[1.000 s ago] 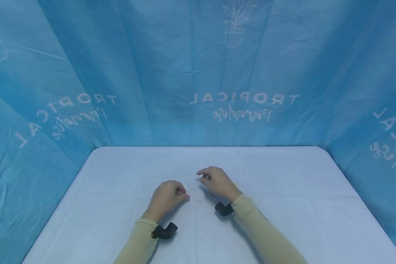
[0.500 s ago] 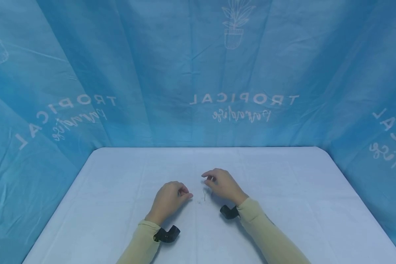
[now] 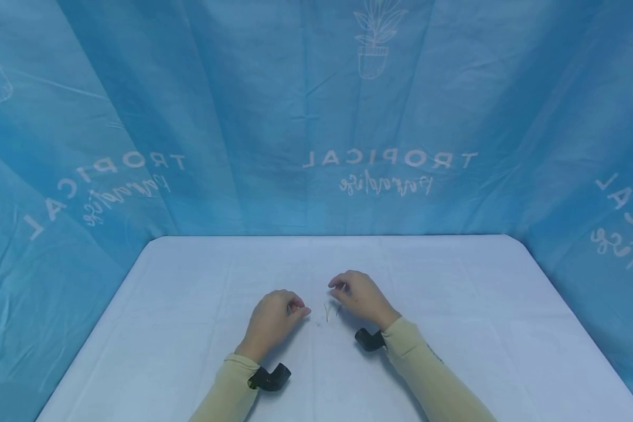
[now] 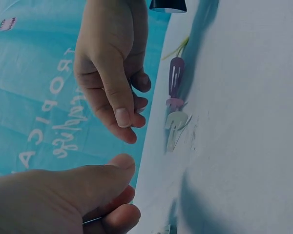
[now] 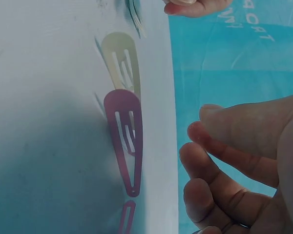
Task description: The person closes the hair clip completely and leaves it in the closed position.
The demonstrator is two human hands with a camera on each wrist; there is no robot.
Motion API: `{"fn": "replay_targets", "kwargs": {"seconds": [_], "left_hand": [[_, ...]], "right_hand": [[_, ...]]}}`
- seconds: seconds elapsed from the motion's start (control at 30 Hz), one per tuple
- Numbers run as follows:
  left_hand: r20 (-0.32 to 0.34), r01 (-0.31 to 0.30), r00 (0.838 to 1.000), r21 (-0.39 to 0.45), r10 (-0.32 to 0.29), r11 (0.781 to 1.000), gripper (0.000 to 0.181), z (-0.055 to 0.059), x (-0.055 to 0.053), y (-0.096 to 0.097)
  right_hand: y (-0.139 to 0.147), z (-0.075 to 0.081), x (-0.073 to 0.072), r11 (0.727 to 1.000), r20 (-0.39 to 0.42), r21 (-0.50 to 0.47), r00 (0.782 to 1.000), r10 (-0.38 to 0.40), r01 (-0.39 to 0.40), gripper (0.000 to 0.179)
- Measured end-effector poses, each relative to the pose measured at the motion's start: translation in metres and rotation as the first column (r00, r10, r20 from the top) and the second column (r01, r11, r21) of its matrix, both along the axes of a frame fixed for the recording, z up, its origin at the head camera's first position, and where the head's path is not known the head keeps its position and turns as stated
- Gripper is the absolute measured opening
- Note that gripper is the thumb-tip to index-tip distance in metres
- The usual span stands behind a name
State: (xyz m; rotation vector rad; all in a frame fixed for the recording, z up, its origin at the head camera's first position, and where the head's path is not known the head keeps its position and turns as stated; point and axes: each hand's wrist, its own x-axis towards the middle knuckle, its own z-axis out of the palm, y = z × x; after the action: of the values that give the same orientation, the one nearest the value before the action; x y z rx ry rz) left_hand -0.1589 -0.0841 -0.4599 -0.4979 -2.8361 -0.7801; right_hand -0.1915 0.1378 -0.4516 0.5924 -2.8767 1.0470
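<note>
Between the hands, a purple snap hair clip [image 5: 122,105] lies on the table with its round end overlapping a cream snap hair clip [image 5: 109,44]. In the left wrist view, the purple clip [image 4: 176,73] is beside the right hand and the cream clip [image 4: 177,119] is closer to the left. My left hand [image 3: 273,319] hovers with fingers loosely bent, thumb apart from them. My right hand [image 3: 361,298] is loosely curved on the other side, thumb tip close to the index finger. Nothing shows between the fingertips of either hand.
A narrow pink clip [image 5: 127,217] is partly visible below the purple one. Thin yellow strands [image 4: 182,48] show past the purple clip. Dark wrist mounts [image 3: 274,378] hang at both cuffs. Blue curtains [image 3: 274,117] surround the white table [image 3: 190,281].
My right hand has drawn back to the right and slightly nearer, uncovering thin dark lines on the table. My left hand has shifted a little to the right.
</note>
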Motion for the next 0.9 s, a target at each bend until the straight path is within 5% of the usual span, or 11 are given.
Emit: {"fn": "replay_targets", "kwargs": {"seconds": [0.9], "left_hand": [[0.002,0.056,0.998,0.026,-0.056,0.998,0.016,-0.009,0.007,0.019]], "right_hand": [[-0.001,-0.010,0.000,0.992,0.004,0.117,0.998,-0.056,0.055,0.006]]}}
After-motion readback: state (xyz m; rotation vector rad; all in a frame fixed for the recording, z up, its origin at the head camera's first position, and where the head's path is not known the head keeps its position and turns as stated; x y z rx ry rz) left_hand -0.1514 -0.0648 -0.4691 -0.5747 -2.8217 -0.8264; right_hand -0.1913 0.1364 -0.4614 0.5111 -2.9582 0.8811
